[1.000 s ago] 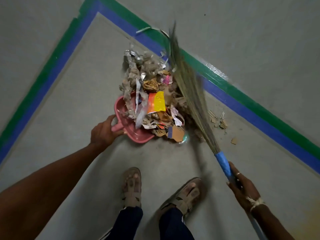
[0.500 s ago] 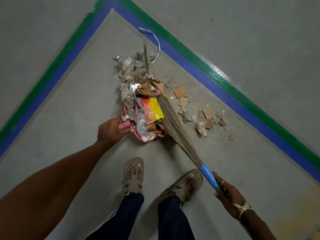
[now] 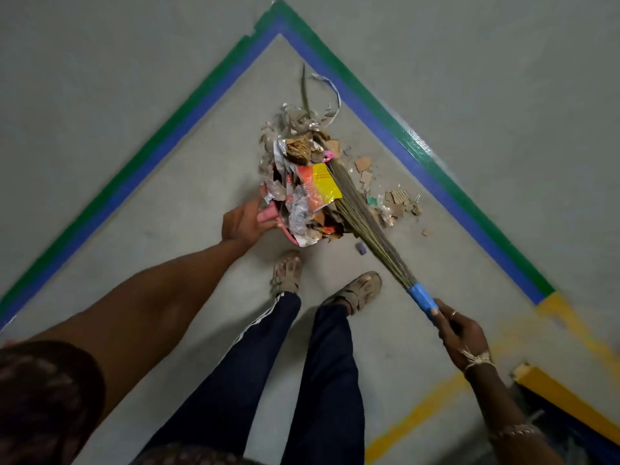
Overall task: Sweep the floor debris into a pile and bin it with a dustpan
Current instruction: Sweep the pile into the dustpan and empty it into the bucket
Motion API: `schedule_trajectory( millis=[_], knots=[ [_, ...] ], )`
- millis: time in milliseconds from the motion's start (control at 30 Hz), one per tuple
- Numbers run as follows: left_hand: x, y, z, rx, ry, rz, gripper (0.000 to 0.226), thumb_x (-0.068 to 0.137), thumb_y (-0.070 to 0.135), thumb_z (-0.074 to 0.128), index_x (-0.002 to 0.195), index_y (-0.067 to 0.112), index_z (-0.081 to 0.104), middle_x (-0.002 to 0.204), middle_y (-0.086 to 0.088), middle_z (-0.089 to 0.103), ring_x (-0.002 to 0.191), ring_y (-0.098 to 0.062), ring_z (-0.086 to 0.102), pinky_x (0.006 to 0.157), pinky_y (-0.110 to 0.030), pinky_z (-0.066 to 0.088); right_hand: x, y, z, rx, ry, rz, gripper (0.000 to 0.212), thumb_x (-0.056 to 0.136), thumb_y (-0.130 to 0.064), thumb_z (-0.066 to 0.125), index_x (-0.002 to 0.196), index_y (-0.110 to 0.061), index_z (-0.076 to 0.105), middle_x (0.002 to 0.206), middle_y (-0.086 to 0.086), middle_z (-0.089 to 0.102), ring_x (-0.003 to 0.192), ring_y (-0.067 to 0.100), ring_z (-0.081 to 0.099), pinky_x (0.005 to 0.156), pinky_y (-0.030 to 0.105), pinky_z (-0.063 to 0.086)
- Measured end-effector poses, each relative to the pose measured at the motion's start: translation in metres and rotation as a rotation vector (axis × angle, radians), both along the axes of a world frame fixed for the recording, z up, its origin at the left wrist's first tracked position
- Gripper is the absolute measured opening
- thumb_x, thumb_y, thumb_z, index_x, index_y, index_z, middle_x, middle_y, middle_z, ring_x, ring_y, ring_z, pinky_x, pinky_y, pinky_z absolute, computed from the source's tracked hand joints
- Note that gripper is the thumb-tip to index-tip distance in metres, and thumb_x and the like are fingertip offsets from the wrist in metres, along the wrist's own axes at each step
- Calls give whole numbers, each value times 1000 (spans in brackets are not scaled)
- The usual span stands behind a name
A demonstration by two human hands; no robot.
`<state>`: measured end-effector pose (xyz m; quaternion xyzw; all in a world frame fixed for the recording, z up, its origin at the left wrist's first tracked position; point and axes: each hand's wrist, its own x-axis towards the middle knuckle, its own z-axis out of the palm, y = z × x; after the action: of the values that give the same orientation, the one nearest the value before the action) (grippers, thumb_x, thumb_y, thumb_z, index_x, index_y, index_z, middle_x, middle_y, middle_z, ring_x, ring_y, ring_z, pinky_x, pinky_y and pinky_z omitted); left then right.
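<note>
– Grip: your right hand (image 3: 464, 333) is wrapped round the blue end of the broom (image 3: 369, 229); your left hand (image 3: 245, 221) holds the dustpan (image 3: 290, 237) by its pink stub.
– And the debris (image 3: 312, 186)?
– Heaped on the dustpan at twelve o'clock; scraps (image 3: 397, 198) lie loose at two. Press the lip flat, sweep short.

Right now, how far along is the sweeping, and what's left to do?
Mostly done: the bulk of the debris heap sits piled on the pink dustpan. In hand: the left hand holds the dustpan, the right hand grips the broom, its bristles against the heap. Left: cardboard scraps lie right of the broom, a purple bit beside it, and nothing is binned; no bin shows.
</note>
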<state>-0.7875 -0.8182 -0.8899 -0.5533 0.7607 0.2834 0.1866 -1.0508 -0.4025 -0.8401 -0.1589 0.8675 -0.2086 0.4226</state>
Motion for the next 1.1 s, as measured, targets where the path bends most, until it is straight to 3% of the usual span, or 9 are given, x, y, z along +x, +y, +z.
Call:
schedule_trajectory(
  millis=[67,200,300,400,600,733,933,1100],
  knots=[
    [13,3,37,-5,24,15,80,82,64,72,151,38,40,120,-10,70,110,-37,65,85,-33,46,8,2,36,-4,18,24,27,94,-40,63,120,-35,69,67,-20,58,70,9,57,70,28,44],
    [40,14,99,-40,52,-1,96,80,68,72,158,42,23,122,-13,69,109,-37,65,85,-36,48,20,6,96,-16,68,72,34,94,-40,63,124,-24,70,62,-17,59,63,7,59,60,27,46],
    [61,27,132,-69,64,33,95,79,68,71,157,44,23,119,-13,70,106,-38,66,84,-37,49,28,12,130,-22,64,105,35,93,-39,64,124,-23,70,64,-23,54,63,0,55,60,22,44],
    [72,51,159,-98,101,89,97,76,69,74,156,47,22,113,-15,71,103,-38,67,83,-38,51,25,19,156,-55,60,128,34,92,-40,65,122,-25,70,52,-22,53,54,0,53,56,18,43],
    [106,114,201,-106,123,324,104,75,63,80,159,36,26,132,-17,65,116,-38,63,88,-39,49,15,35,188,-90,86,301,37,93,-51,60,122,-30,71,51,-11,56,50,4,53,54,32,47],
    [140,158,232,-109,171,455,103,73,57,84,158,32,31,134,-16,65,117,-37,63,88,-38,50,18,35,211,-107,102,436,35,95,-52,56,121,-34,70,56,-1,58,51,12,55,54,37,50],
    [228,213,274,-148,107,617,108,70,64,83,158,35,27,126,-16,69,110,-37,66,84,-37,52,54,15,245,-173,82,641,11,92,-54,57,99,-59,64,49,-9,50,44,3,49,53,25,41],
    [310,267,295,-176,69,762,111,68,68,82,158,36,25,121,-16,70,105,-38,67,82,-39,54,98,-10,262,-206,57,841,14,96,-50,57,103,-54,68,48,-8,50,44,3,48,53,27,41]
  ],
)
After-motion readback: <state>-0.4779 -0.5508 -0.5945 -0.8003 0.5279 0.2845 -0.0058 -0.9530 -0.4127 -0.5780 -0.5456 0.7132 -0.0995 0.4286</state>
